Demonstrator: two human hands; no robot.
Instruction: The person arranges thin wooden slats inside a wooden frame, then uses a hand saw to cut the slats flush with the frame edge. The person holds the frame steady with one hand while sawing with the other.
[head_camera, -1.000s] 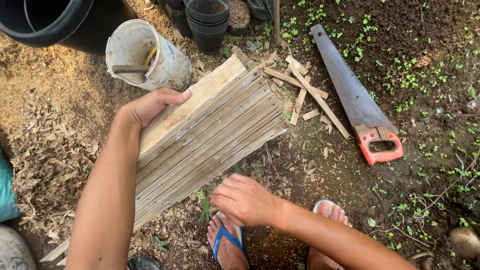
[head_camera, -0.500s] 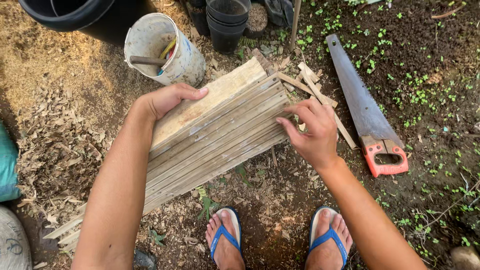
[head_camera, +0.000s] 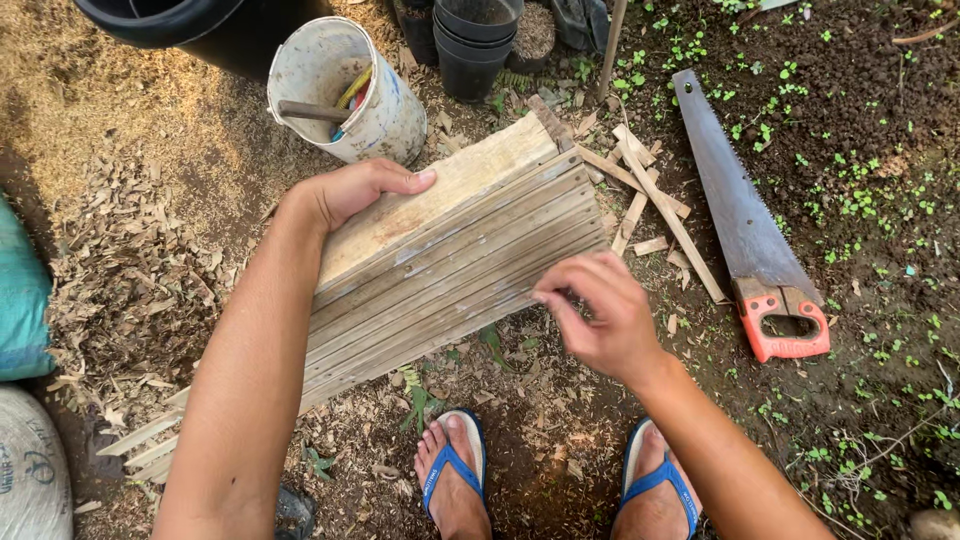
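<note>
The left hand (head_camera: 352, 190) is clamped on the far long edge of the bundle of bamboo slats (head_camera: 450, 255), thumb laid flat across the top slat, fingers curled over the edge and out of sight behind it. The bundle lies on the ground (head_camera: 130, 260), slanting from lower left up to upper right, slats side by side and touching, their near ends fanning out loose among the dry leaves at the lower left. The right hand (head_camera: 600, 315) hovers at the near long edge of the bundle toward its right end, fingers bunched together with the fingertips (head_camera: 548, 293) pinched right at the outermost slat; whether they truly grip it I cannot tell, it is too fine to make out. Just beyond the bundle's top edge a white bucket (head_camera: 345, 90) lies tipped on its side, with tool handles inside it. Black plastic pots (head_camera: 475, 40) stand stacked just past that, near the top edge of the view. Loose bamboo strips (head_camera: 650, 200) lie crossed on the soil just beside the bundle's right end. Well to the right lies a hand saw (head_camera: 745, 225), blade pointing away, orange handle (head_camera: 785, 320) nearest the person. Two feet in blue flip-flops (head_camera: 455, 470) are planted at the bottom, close below the bundle.
</note>
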